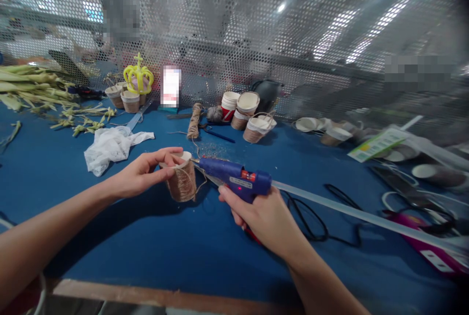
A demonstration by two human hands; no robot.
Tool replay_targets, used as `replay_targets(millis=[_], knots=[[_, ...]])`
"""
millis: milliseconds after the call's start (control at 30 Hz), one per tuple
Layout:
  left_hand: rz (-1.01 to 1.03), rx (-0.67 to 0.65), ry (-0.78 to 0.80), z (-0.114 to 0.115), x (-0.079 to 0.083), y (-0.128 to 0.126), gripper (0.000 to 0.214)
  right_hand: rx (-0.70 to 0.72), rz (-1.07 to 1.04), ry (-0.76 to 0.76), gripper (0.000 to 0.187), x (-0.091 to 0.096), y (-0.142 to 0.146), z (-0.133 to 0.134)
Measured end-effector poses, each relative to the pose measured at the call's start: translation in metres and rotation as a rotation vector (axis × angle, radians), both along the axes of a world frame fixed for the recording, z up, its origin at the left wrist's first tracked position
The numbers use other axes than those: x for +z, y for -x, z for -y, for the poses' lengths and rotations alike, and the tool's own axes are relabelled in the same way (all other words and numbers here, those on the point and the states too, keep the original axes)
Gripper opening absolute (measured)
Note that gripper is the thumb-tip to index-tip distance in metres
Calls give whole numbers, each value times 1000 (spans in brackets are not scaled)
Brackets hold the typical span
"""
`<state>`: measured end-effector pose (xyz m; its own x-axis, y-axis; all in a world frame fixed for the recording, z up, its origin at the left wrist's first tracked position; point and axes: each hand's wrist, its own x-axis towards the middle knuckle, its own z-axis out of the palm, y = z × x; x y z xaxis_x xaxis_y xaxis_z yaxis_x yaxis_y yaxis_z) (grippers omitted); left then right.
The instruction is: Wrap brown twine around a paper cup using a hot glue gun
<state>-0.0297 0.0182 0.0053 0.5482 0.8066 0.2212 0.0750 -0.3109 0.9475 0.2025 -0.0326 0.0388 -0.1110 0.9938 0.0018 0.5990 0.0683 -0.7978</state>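
My left hand [146,173] grips a paper cup [182,180] wrapped in brown twine, tilted with its white rim toward the right. A blue hot glue gun [236,178] is held in my right hand [262,215], and its nozzle touches the cup's rim near the top. A long clear glue stick [348,212] sticks out of the gun's back toward the right. The gun's black cord [315,222] loops on the blue table [146,251] behind my right hand.
A white lace cloth [110,146] lies at left, green leaves [32,88] at far left. A twine spool [194,120], stacked cups [244,110], a yellow crown [138,76] on cups, and packets [377,145] stand along a perforated metal screen. The wooden table edge [146,295] runs near me.
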Motion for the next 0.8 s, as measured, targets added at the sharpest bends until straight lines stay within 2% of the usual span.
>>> replay_targets(millis=[200, 400, 800], knots=[[-9, -5, -18, 1, 0, 0, 20, 29, 32, -51, 28, -2, -4, -5], [-15, 0, -33, 0, 0, -1, 20, -7, 26, 8, 30, -1, -2, -3], [16, -5, -20, 0, -1, 0, 19, 2, 62, 21, 30, -2, -1, 2]])
